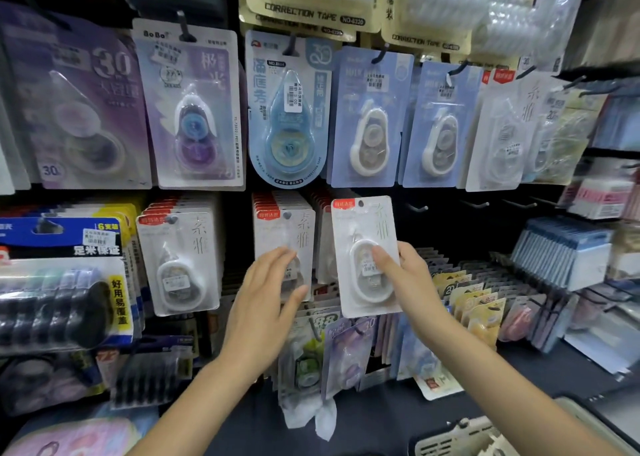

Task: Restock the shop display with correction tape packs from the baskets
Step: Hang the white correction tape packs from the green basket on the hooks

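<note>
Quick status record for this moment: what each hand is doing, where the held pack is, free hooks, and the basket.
right hand: holds a white correction tape pack upright, thumb on its front
left hand: open, fingers straight against the hanging packs
held pack position: in front of the display, just right of those packs; whether it is on a hook cannot be told
free hooks: several bare, to the right
basket: lower right, only its rim visible

Beige hanging packs point(313, 3) showing "CORRECTION TAPE NO-8320". Purple pack point(74, 98) reading "30". White-lilac pack point(190, 109) carrying "BoBo". Blue teardrop pack point(289, 109) displaying "39", "NO.8804". Blue multipack point(60, 233) bearing "6". Other print staying illegible.
</note>
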`<state>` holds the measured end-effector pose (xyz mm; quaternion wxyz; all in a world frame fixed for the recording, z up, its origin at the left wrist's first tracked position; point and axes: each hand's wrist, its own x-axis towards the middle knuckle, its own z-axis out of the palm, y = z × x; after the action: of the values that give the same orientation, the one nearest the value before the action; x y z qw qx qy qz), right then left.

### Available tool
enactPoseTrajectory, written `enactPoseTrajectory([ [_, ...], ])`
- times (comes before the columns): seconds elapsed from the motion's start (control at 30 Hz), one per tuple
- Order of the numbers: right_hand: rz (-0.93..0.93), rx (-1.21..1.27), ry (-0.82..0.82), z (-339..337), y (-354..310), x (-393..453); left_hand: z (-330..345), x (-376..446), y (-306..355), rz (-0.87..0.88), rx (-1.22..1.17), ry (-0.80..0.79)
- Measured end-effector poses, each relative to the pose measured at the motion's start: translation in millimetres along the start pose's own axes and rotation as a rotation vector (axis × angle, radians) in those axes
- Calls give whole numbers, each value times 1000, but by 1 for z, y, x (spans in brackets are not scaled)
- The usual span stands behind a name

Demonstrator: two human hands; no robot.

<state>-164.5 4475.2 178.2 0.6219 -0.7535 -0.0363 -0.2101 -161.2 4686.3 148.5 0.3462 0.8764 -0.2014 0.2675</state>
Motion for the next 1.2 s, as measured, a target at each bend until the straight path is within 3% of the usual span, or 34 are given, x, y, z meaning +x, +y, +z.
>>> enactPoseTrajectory([
  [0.2,18,20,47,-5,15,-3,5,-4,-1,28,45,-43],
  [0.63,141,-148,-83,22,53,37,4,-11,-6,76,72,-53],
  [0.8,163,-221,173,20,74,9,10,-42,-9,104,66,21],
  [0.87,97,-215,184,23,88,-26,19,-66,-18,86,91,-82],
  [1.0,113,-281,-70,37,141,-123,49,-141,-57,-189,159,-490],
  [1.1,333,-373,-367,47,197,-197,71,-224,-85,-432,130,-763],
  [1.2,587,-497,-699,49,249,-256,81,-310,-102,-559,195,-1024],
])
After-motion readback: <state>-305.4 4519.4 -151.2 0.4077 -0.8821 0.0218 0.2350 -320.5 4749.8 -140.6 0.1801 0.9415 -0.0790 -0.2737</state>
